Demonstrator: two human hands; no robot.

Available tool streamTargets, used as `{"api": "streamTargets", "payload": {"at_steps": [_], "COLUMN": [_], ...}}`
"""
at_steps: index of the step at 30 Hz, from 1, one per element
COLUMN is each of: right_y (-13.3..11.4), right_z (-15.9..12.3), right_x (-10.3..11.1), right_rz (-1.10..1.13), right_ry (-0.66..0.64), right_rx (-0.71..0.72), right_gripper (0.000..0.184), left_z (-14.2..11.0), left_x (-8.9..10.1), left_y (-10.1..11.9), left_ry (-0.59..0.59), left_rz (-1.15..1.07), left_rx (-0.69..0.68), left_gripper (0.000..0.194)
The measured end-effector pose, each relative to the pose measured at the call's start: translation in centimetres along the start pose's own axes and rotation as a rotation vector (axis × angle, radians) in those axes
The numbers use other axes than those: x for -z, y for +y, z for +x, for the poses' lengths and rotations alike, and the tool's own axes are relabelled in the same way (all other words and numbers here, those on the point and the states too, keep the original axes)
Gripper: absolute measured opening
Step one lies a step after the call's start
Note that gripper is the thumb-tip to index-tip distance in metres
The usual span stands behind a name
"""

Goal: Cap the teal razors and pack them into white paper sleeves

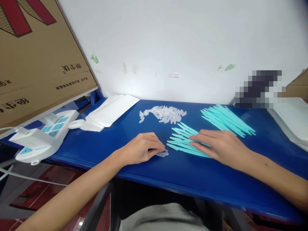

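My left hand (145, 148) is closed in a pinch over the blue table, with small translucent plastic caps (163, 154) at its fingertips; how many it holds is hidden. My right hand (220, 144) lies over a fanned pile of turquoise plastic sticks (179, 138), which look like eyebrow razors with notched, slim ends. Its fingers close round part of that pile, and the palm hides the rear ends. Farther back sits a loose heap of similar translucent caps (166, 113). To its right, another bundle of turquoise eyebrow razors (225, 120) lies slanted.
White paper sheets or bags (113, 110) lie at the back left, beside a white power strip (64, 123) with plugged chargers. A large cardboard box (43, 67) stands left. A white wall (168, 48) closes the back, and a whitish plastic package (290, 118) is on the right.
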State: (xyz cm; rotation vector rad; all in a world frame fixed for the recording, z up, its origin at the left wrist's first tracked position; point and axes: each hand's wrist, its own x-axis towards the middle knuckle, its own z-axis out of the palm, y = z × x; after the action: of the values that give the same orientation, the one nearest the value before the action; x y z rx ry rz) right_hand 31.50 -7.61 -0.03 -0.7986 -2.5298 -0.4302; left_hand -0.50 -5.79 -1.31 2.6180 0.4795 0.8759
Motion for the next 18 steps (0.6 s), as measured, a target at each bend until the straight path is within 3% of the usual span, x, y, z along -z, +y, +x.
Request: {"api": "streamTargets", "payload": {"at_steps": [12,18], "right_y": [0.17,-0.74], "right_z": [0.03,0.17], "right_x": [0.14,0.26], "right_rz": [0.029,0.144], "right_ry": [-0.019,0.013], "right_rx": [-0.021,0.075], "right_gripper": [0.027,0.019], "left_z": [-0.08,-0.03], "left_x": [0.25,0.24], "left_y": [0.7,0.59], "left_ry": [-0.072,-0.075], "left_rz": [-0.046,-0.049], "left_rx": [0.02,0.058], "left_gripper": [0.02,0.016]}}
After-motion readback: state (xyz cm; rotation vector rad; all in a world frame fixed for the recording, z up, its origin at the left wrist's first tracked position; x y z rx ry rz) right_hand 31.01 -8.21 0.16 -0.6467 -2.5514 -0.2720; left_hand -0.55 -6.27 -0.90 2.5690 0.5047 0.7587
